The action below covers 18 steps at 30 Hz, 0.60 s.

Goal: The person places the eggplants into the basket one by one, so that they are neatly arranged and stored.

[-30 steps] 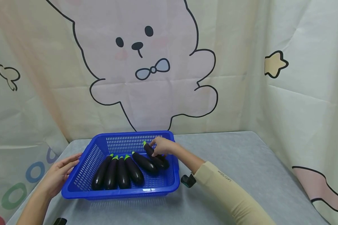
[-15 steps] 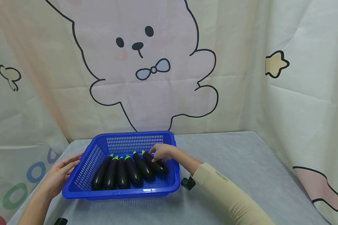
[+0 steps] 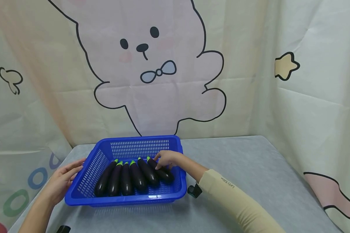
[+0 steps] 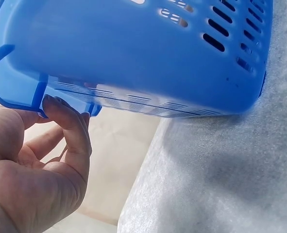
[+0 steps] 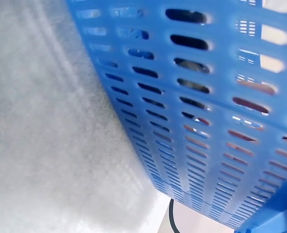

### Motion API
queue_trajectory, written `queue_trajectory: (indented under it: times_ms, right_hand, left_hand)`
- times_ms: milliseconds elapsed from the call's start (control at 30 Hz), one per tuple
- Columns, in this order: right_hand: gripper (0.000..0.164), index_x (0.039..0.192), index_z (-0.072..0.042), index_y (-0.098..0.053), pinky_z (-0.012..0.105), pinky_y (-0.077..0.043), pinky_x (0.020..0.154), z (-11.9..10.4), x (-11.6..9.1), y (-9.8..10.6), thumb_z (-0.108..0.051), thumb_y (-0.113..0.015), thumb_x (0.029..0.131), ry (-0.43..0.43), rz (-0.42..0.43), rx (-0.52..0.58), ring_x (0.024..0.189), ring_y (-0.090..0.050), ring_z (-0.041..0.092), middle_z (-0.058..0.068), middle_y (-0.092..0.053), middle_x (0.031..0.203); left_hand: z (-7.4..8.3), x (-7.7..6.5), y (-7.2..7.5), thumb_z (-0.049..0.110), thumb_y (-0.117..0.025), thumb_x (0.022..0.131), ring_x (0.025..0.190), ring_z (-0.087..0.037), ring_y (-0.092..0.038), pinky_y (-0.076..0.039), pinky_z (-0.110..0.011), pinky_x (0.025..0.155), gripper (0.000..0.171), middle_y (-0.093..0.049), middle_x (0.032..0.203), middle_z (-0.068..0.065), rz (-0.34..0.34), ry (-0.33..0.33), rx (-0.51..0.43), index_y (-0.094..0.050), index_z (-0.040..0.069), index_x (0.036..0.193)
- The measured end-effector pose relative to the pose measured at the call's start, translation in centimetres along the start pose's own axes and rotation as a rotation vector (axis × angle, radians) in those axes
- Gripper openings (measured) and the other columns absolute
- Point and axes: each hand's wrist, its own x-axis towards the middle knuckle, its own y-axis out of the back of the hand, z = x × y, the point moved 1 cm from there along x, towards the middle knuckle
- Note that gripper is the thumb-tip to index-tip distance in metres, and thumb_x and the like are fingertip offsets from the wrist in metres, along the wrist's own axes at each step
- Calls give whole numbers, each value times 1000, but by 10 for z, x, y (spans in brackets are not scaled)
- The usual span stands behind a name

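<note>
A blue plastic basket (image 3: 125,201) with slotted walls stands on the table, holding several dark eggplants (image 3: 113,179) laid side by side, green stem ends toward the back. My left hand (image 3: 61,179) grips its left rim; in the left wrist view the fingers (image 4: 68,124) curl in under the lip. My right hand (image 3: 168,158) reaches over the right wall and holds the rightmost eggplant (image 3: 164,174) near its stem end, thumb on the near side. In the right wrist view the basket wall (image 5: 196,102) hides most of that hand.
Grey cloth covers the table (image 3: 236,168). Behind it hangs a pale curtain (image 3: 239,106) with a bear drawing, and more curtain closes off both sides. Small black objects show by the right cuff (image 3: 194,190) and at the bottom left (image 3: 63,229).
My right hand has moved the rightmost eggplant down and toward the front, beside the others. The eggplant to its left now lies more in line with the row. My left hand stays on the rim.
</note>
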Motion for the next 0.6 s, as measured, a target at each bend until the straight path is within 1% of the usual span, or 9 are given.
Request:
queue_trajectory:
  times_ms: [133, 233, 300, 367, 400, 533, 600]
  right_hand:
    - [45, 141, 2, -61, 66, -46, 109, 2, 1, 0, -6, -73, 98, -4, -5, 15, 140, -52, 48, 27, -58, 145]
    - [46, 142, 2, -60, 67, -45, 109, 2, 0, 0, -9, -73, 99, -2, -4, 24, 140, -52, 48, 26, -58, 146]
    - [48, 143, 2, -59, 68, -45, 109, 2, 0, 0, -10, -73, 99, 0, -1, 26, 140, -52, 49, 26, -58, 146]
    - [49, 144, 1, -59, 68, -44, 110, 1, -1, 1, -11, -73, 99, 2, 0, 36, 141, -51, 49, 26, -57, 147]
    - [50, 145, 1, -58, 68, -43, 110, 1, -1, 1, -11, -73, 99, 4, 0, 46, 141, -51, 49, 26, -57, 148]
    - [50, 146, 2, -57, 69, -41, 112, 2, 1, 1, -11, -72, 100, 13, 8, 86, 139, -52, 50, 27, -56, 148]
    - [50, 146, 2, -57, 69, -41, 112, 2, 3, 2, -12, -71, 101, 15, 12, 102, 138, -53, 50, 27, -56, 148]
  left_hand:
    - [-1, 1, -1, 41, -53, 111, 101, 5, -67, -59, -24, 88, 43, -59, 111, 39, 6, 14, 1, -51, 37, 153]
    - [-2, 2, -2, 40, -54, 111, 101, 5, -67, -59, -24, 88, 45, -60, 111, 39, 5, 14, -2, -49, 34, 155]
    - [-2, 2, -2, 39, -54, 111, 102, 5, -67, -59, -23, 88, 43, -60, 111, 39, 3, 9, -5, -50, 34, 154]
    - [-3, 2, -1, 37, -54, 111, 101, 5, -67, -59, -23, 87, 38, -61, 111, 38, 1, 4, -12, -54, 37, 150]
    - [-3, 2, -1, 37, -54, 111, 101, 5, -67, -59, -23, 87, 38, -61, 111, 38, 0, 1, -12, -54, 37, 150]
    - [-2, 2, -1, 38, -54, 111, 101, 5, -68, -59, -23, 87, 32, -60, 111, 38, 2, 1, -11, -58, 43, 143]
    - [-2, 3, -1, 38, -54, 111, 101, 6, -67, -59, -22, 88, 32, -60, 112, 39, 1, -4, -7, -58, 44, 142]
